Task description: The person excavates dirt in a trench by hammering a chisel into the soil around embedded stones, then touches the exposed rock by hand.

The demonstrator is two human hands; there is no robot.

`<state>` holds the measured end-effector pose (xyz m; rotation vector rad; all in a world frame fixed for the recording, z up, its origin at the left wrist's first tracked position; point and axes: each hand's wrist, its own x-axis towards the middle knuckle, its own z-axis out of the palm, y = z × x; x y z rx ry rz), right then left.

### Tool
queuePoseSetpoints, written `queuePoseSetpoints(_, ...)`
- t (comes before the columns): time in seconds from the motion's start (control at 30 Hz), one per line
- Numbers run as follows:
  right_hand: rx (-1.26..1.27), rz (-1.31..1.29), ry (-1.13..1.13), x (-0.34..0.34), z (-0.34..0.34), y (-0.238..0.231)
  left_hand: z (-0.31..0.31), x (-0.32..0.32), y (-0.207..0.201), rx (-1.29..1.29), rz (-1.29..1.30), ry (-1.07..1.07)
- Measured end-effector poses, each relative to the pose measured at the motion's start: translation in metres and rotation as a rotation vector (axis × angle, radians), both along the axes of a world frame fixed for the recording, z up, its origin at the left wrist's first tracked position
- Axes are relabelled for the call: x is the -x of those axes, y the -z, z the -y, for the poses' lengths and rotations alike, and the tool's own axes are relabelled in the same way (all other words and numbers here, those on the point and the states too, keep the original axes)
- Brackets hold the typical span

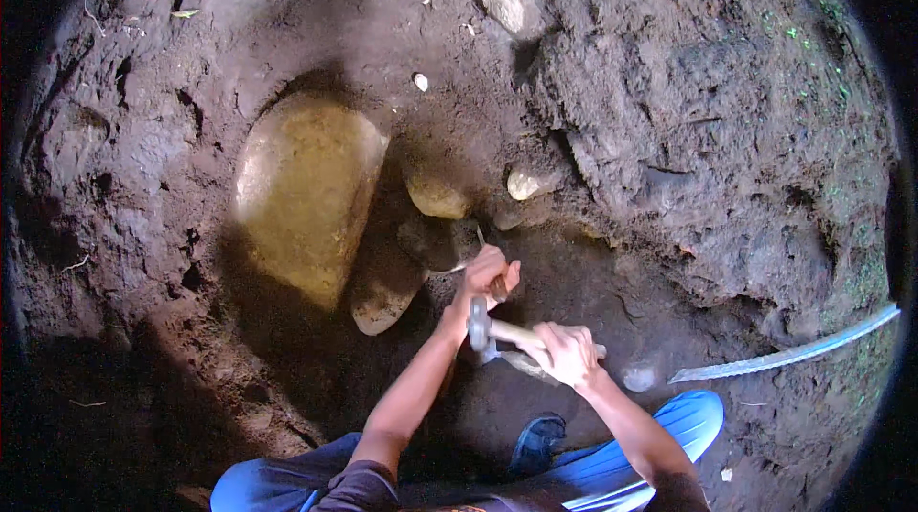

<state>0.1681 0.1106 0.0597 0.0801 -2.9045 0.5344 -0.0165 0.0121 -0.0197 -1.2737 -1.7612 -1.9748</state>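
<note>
My left hand (486, 275) is closed round a chisel (480, 236), whose thin metal end points away from me toward the soil and stones. The fingers hide most of it. In my right hand (564, 351) is a hammer, gripped by its pale wooden handle (513, 333). The grey hammer head (478, 324) appears just behind my left hand, over the wrist side. Ahead of the chisel lies a rounded yellowish stone (438, 196) set in the dirt. Beneath the right hand rests a long tool (529, 368), partly covered and too unclear to name.
A large flat-faced stone (306, 196) sits in the earth at left, with a smaller oblong stone (384, 309) beside it. Rough earth (688, 130) rises at right. A pale strip (784, 359) lies there. My bent legs (660, 435) frame the near side.
</note>
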Motion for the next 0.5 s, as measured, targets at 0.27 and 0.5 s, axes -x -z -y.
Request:
queuePoseSetpoints(0.27, 0.061, -0.064, 0.061, -0.012, -0.001, 0.007, 0.005, 0.0, 0.013, -0.028, 0.048, -0.075)
queuePoseSetpoints(0.5, 0.065, 0.029, 0.062, -0.011, 0.001, 0.005, 0.001, 0.009, 0.01, -0.092, 0.096, -0.116)
